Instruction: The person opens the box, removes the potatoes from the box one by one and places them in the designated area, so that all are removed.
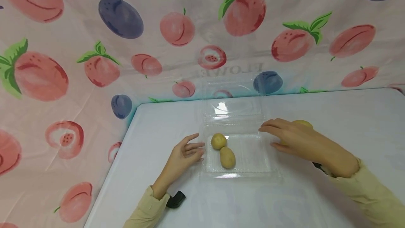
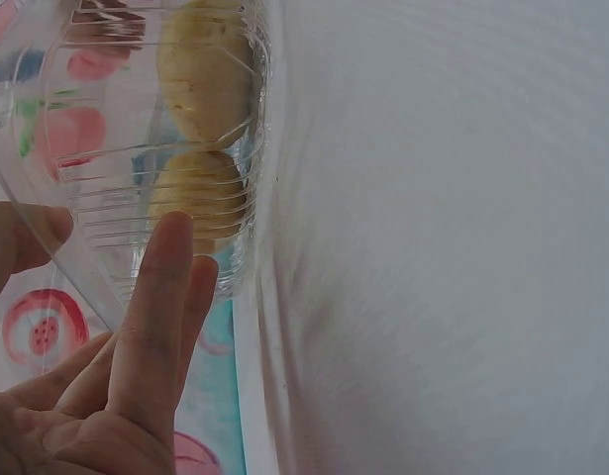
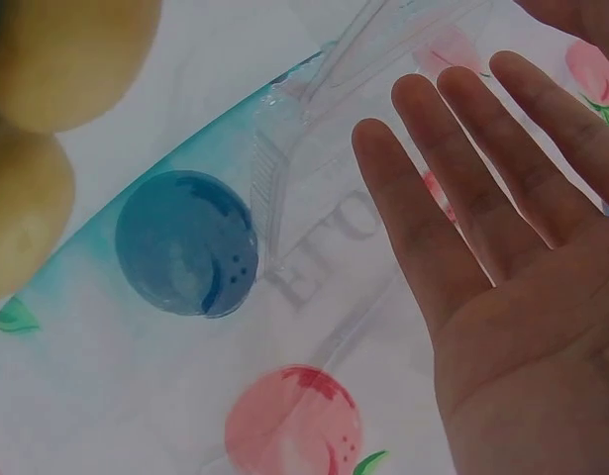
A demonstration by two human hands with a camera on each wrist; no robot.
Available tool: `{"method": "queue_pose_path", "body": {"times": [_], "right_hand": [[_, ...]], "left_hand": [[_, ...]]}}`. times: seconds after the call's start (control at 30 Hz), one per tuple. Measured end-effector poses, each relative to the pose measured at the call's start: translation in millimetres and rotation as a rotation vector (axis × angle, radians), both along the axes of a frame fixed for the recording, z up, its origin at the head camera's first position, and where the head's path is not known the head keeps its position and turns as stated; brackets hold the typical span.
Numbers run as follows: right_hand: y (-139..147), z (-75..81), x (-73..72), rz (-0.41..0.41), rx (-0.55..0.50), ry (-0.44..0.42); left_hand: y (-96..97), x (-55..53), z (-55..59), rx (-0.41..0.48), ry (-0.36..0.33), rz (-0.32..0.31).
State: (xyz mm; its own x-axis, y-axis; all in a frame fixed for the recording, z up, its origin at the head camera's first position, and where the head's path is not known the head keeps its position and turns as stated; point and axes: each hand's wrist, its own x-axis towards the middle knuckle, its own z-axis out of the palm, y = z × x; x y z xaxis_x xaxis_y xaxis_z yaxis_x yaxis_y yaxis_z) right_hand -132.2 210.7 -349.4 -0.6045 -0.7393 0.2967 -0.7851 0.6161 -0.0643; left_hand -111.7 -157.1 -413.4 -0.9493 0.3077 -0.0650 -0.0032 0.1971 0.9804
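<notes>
A clear plastic clamshell box lies on the table with its lid raised at the back. Two potatoes sit in its left half: a rounder one behind and a longer one in front. My left hand is beside the left wall, its fingertips right at the plastic and nothing in its grasp. Over at the right rim, my right hand has its fingers extended and its palm empty. It partly hides more yellow potatoes, which show large in the right wrist view.
A white cloth covers the table. Behind and to the left hangs a fruit-print curtain, close behind the raised lid. A black wrist device sits at the left cuff.
</notes>
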Motion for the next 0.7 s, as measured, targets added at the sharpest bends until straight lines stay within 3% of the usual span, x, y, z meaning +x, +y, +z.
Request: {"method": "queue_pose_path", "body": {"times": [0.7], "right_hand": [[-32,9.2,-4.7,-0.029,0.029,-0.100]], "left_hand": [[0.1,-0.1,-1.4,0.002,0.015,-0.008]]}}
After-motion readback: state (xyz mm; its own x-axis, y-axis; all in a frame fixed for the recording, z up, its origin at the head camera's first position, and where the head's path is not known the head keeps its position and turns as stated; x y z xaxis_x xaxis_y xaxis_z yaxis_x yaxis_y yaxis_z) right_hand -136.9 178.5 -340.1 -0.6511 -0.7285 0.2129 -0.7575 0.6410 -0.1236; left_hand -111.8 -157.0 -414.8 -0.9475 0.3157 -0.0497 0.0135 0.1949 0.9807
